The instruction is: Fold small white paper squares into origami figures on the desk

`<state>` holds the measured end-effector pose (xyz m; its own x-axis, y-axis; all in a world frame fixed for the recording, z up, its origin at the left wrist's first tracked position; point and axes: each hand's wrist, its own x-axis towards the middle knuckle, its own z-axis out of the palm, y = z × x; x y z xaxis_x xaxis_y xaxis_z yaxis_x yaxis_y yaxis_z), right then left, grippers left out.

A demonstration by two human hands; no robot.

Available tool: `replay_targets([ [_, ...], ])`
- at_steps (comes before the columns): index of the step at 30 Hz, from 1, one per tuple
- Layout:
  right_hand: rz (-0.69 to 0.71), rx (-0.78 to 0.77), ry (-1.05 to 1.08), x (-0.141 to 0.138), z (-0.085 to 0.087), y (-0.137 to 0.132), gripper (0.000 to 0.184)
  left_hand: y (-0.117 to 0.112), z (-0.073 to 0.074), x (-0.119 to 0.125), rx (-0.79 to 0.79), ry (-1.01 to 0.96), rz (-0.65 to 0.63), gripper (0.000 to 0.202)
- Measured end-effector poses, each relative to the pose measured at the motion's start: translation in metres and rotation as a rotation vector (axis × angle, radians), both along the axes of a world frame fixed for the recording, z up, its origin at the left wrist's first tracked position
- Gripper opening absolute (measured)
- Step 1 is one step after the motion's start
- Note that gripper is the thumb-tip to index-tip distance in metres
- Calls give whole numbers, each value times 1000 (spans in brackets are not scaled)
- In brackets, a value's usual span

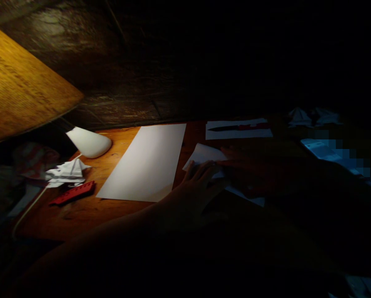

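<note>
A partly folded white sheet of paper (204, 152) lies on the wooden table, set at a slant. Across its near left part rests my left hand (200, 182), fingers spread and pressing on the paper. My right hand (242, 165) reaches in from the right and lies on the same paper, its fingers stretched out to the left; much of it is lost in the dark. Left of my hands lies a flat blank sheet of paper (151, 161). Just beyond them a knife (235, 128) with a red handle lies on some white paper (211, 134).
At the left stand a lit lamp with a yellow shade (27, 87) and white base (89, 142), a folded paper shape (68, 171) and a red object (73, 193). More folded paper shapes (300, 117) sit far right, near a bluish glowing device (321, 150). A dark wall (126, 82) runs behind.
</note>
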<state>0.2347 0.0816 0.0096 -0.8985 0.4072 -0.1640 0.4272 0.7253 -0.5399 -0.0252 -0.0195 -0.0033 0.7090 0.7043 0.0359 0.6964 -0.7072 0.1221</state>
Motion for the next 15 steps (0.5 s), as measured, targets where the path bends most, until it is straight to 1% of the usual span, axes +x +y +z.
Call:
replay_targets([
  [5,27,12,11,2,-3,2,91,6,-3,-2,27,-25,-20,72],
  [11,53,16,20,3,-8,5,92,18,-7,-9,58,-83,-58,60],
  [13,46,24,34,4,-10,6,91,24,-7,-11,43,-111,-49,63],
  [15,42,27,51,6,-11,6,91,30,-7,-11,26,-139,-6,62],
])
